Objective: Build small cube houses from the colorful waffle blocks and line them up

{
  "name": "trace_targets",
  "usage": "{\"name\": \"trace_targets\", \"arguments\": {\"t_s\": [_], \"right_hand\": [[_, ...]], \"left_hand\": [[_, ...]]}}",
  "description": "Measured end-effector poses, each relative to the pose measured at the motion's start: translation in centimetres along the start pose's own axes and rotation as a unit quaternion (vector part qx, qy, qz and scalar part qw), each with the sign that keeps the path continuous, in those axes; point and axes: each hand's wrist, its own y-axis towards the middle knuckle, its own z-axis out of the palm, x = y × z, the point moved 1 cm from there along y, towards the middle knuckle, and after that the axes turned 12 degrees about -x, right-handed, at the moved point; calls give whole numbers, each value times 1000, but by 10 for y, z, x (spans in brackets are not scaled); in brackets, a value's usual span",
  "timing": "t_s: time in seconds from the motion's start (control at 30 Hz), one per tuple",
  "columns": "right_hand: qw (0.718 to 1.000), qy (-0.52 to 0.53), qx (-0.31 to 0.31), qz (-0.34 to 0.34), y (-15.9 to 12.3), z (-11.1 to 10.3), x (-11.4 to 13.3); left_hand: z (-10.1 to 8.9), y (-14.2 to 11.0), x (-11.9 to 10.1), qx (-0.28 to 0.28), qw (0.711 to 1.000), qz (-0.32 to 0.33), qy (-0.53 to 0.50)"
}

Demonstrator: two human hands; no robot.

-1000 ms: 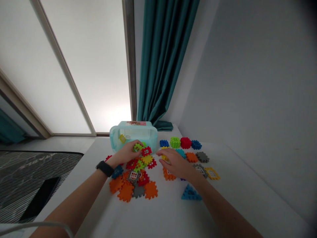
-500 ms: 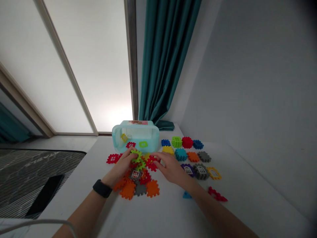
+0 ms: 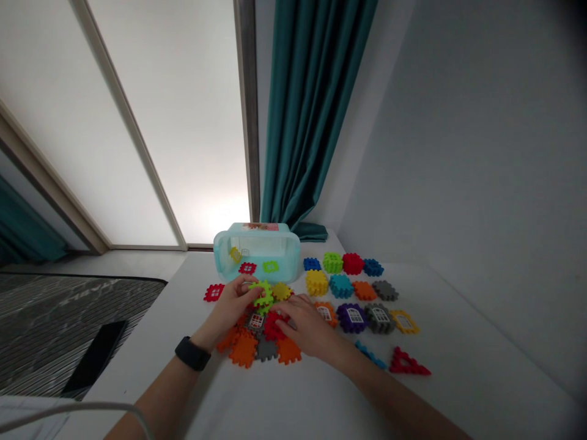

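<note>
A pile of toothed plastic tiles point(image 3: 257, 339), orange, red, grey and yellow, lies on the white table point(image 3: 293, 397). My left hand point(image 3: 233, 305), a black watch on its wrist, is closed on lime green tiles point(image 3: 264, 293) above the pile. My right hand point(image 3: 305, 327) rests palm down on the pile's right side, fingers curled over red tiles point(image 3: 274, 325); what they hold, if anything, is hidden. Behind the pile a pale blue see-through box point(image 3: 257, 252) lies on its side with a red and a green piece inside.
To the right, stacks of tiles are sorted by colour: yellow point(image 3: 316, 282), teal point(image 3: 340, 285), green point(image 3: 332, 262), red point(image 3: 352, 263), blue, orange, grey, purple. A red triangle point(image 3: 408, 363) lies near my right forearm. A black phone point(image 3: 94, 360) rests on the striped surface at left. A teal curtain hangs behind.
Both hands drew back from the box toward the middle of the pile. My left hand kept the green tiles. My right hand moved left onto the red tiles, uncovering the sorted stacks.
</note>
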Motion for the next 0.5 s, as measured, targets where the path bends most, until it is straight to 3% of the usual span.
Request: {"name": "trace_targets", "arguments": {"t_s": [0.13,0.23,0.37,0.5], "right_hand": [[999,14,-44,16,4,-2,-2],[992,46,-92,71,7,-4,-4],[963,180,-138,146,9,-3,-5],[932,291,-155,152,9,-4,-5]], "left_hand": [[3,-4,-2,-16,999,-11,-35],[7,-8,-3,-19,997,-26,-67],[13,-15,-2,-23,994,-44,-101],[21,-20,5,-6,993,-41,-113]]}}
